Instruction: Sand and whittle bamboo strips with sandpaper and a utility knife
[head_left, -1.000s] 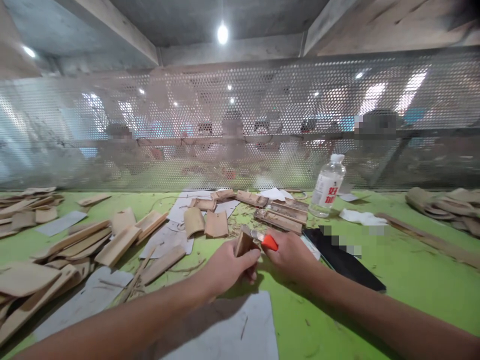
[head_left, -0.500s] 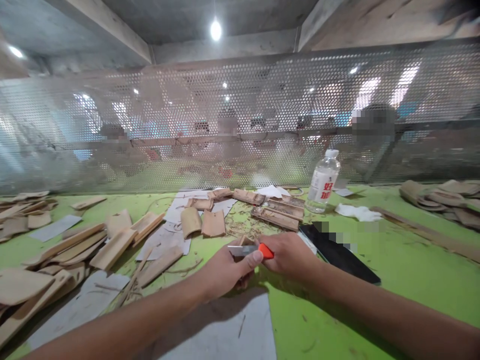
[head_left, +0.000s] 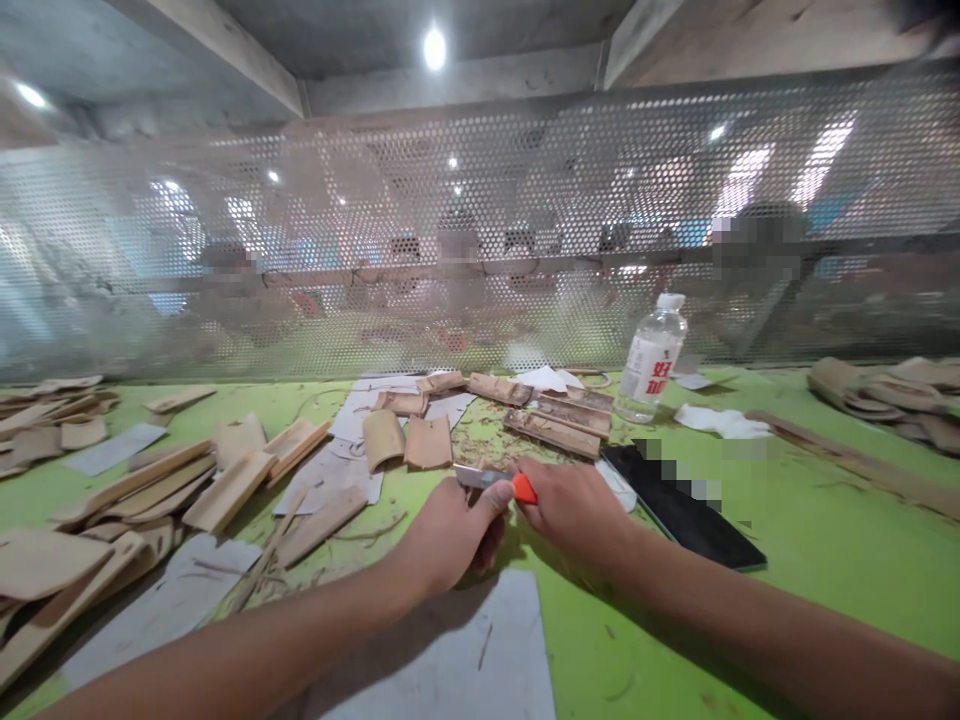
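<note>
My right hand is closed around the orange handle of a knife, and the blade points left. My left hand is closed, its thumb pressed up against the blade near the handle. A small tan edge of a bamboo piece shows just behind the blade, between the hands; most of it is hidden by my fingers. Beyond them two curved bamboo pieces lie near a sheet of white paper, and trough-shaped bamboo pieces rest among shavings. A paper sheet lies below my hands.
Many cut bamboo pieces are piled at left, with another pile at far right. A dark phone-like slab lies beside my right forearm. Behind it stand a water bottle and crumpled tissue. A perforated metal screen closes the back.
Both hands and the knife stay together in nearly the same place. The blade has tilted slightly, its tip now higher than the handle. The whole view has shifted a little.
</note>
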